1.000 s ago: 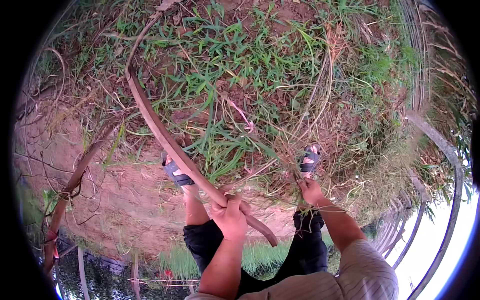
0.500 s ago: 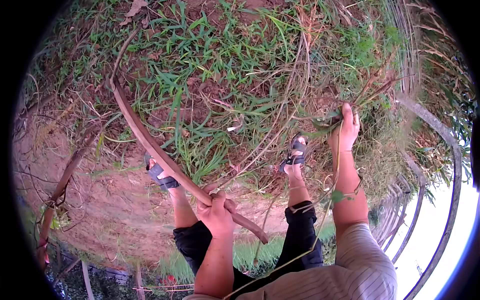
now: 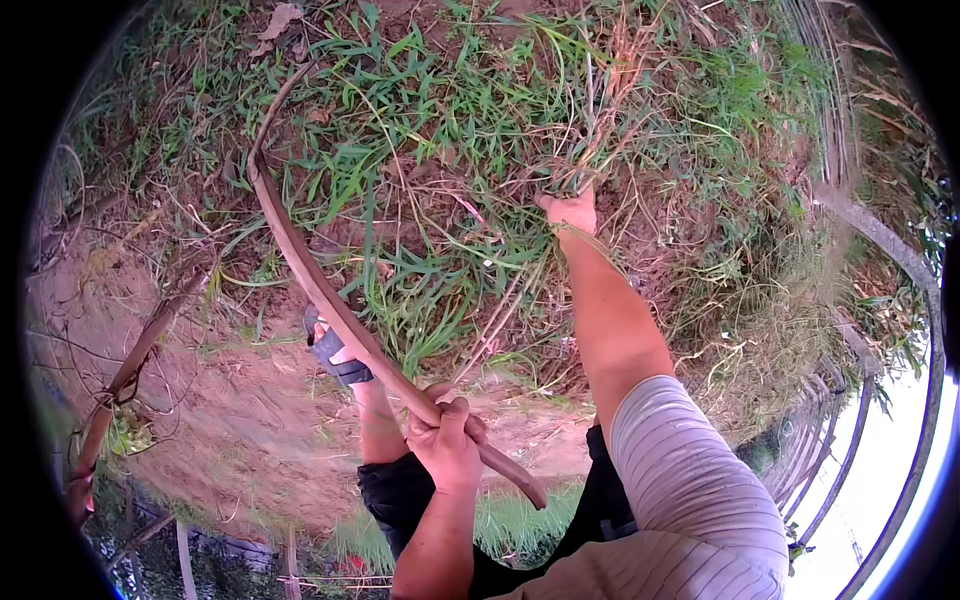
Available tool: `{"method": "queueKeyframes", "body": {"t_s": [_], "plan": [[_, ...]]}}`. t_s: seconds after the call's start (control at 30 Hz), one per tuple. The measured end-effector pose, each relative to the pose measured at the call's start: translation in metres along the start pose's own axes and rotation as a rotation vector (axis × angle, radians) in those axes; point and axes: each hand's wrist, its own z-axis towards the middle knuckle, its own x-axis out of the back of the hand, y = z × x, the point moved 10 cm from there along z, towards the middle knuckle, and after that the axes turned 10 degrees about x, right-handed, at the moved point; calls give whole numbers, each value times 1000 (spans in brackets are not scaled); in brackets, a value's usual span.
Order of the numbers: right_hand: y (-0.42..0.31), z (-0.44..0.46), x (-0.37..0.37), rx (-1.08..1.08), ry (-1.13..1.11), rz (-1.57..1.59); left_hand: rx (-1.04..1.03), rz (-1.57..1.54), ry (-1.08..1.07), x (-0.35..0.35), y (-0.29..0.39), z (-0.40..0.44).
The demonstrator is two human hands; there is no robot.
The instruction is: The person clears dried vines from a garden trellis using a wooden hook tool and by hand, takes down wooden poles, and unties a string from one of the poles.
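Note:
My left hand [image 3: 443, 445] is wrapped round the lower part of a sickle's long, curved wooden handle. The sickle [image 3: 320, 290] slants up to the left, its thin, dark, curved blade resting over the grass near the top left. My right hand [image 3: 572, 212] reaches forward, low over the weeds, its fingers closed round a bunch of dry stalks [image 3: 590, 150]. The fingertips are partly hidden by stems. Green grass [image 3: 410, 270] grows thickly between the two hands.
Bare reddish soil [image 3: 230, 430] lies on the left, with a leaning wooden post [image 3: 130, 370]. Curved poles [image 3: 915, 270] and dry plants line the right side. My sandalled foot [image 3: 335, 350] stands behind the sickle handle.
My right hand has moved left and forward, from loose vines at the right to the dry stalks. The trailing vine has left its grip. The sickle has shifted slightly right.

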Motion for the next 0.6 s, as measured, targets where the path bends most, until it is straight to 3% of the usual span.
{"method": "queueKeyframes", "body": {"t_s": [0.13, 0.2, 0.27, 0.47, 0.6], "plan": [[9, -27, 41, -116, -96, 312, -30, 31, 0, -15, 15, -10], [-33, -68, 113, -156, 12, 467, -144, 61, -49, -28, 35, -20], [-40, -80, 176, 15, 166, 658, -198, 46, -108, -32, 43, -23], [-69, -114, 475, 303, 584, 821, -259, 91, -214, -54, 36, -105], [-103, -180, 699, 504, 916, 637, -262, 361, -247, -76, 53, -205]]}}
